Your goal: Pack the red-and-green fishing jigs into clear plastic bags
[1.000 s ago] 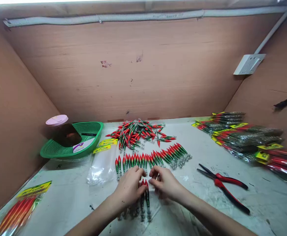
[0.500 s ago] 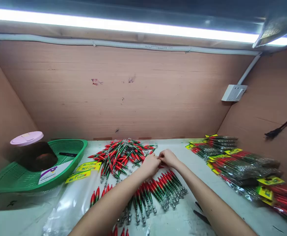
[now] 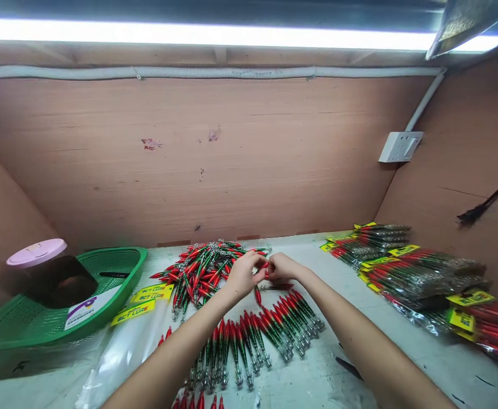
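Note:
A loose heap of red-and-green squid lures (image 3: 208,265) lies at the back of the white bench. My left hand (image 3: 242,274) and my right hand (image 3: 283,267) meet at the heap's right edge, fingers pinched together on a red lure (image 3: 267,265) held between them. Another lure (image 3: 258,296) hangs or lies just below the hands. A tidy row of lures (image 3: 266,332) is laid side by side nearer to me, under my forearms.
A green basket (image 3: 116,295) with a pink-lidded jar (image 3: 36,253) sits at the left. Yellow-labelled clear bags (image 3: 140,309) lie beside it. Stacks of packed lures (image 3: 406,267) fill the right side. A socket box (image 3: 401,146) hangs on the right wall.
My hands left the bag near me and reached to the heap at the back, where they lifted a lure. The view tilted upward, hiding the pliers and the near bag.

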A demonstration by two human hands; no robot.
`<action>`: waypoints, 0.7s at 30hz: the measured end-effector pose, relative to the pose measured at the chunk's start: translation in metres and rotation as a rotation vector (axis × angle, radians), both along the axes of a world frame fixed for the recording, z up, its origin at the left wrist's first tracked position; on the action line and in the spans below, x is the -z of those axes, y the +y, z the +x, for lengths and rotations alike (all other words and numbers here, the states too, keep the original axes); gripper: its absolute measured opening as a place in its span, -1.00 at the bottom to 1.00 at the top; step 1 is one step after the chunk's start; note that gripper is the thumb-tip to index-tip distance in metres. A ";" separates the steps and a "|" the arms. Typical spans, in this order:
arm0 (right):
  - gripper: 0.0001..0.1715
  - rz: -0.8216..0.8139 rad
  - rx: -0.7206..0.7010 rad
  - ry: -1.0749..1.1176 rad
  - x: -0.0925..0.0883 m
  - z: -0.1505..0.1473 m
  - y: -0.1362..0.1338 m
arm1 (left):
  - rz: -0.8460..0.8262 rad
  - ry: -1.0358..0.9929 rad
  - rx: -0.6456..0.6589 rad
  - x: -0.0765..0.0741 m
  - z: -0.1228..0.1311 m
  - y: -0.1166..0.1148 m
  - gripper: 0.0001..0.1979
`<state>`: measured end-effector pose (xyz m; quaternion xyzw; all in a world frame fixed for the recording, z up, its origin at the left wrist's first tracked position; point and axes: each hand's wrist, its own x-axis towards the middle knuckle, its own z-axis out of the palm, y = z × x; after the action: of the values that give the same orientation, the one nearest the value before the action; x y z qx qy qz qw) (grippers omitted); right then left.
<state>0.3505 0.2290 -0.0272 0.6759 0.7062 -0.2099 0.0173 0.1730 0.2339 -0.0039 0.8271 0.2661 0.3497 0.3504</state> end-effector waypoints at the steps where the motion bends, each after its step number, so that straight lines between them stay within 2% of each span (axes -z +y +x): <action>1: -0.66 0.000 0.002 -0.014 -0.003 -0.002 -0.002 | -0.077 -0.085 -0.054 -0.001 -0.007 0.001 -0.89; 5: -0.67 0.018 0.035 -0.077 -0.016 -0.012 -0.013 | -0.413 -0.392 -0.195 -0.003 -0.036 -0.006 -0.68; 8: -0.66 0.067 0.084 -0.123 -0.021 -0.022 -0.020 | -0.622 -0.551 -0.205 -0.009 -0.055 -0.022 -0.57; 11: -0.66 0.104 0.138 -0.146 -0.022 -0.032 -0.023 | -0.781 -0.646 -0.179 -0.017 -0.069 -0.044 -0.56; 16: -0.65 0.129 0.204 -0.072 -0.026 -0.040 -0.027 | -0.949 -0.710 -0.121 -0.035 -0.088 -0.083 -0.55; 21: -0.69 0.232 0.247 0.189 -0.051 -0.038 -0.042 | -1.009 -0.713 -0.082 -0.049 -0.106 -0.111 -0.51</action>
<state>0.3129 0.1871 0.0240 0.7324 0.6357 -0.1899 -0.1531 0.0669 0.1234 0.0447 0.3806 0.2968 0.4490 0.7519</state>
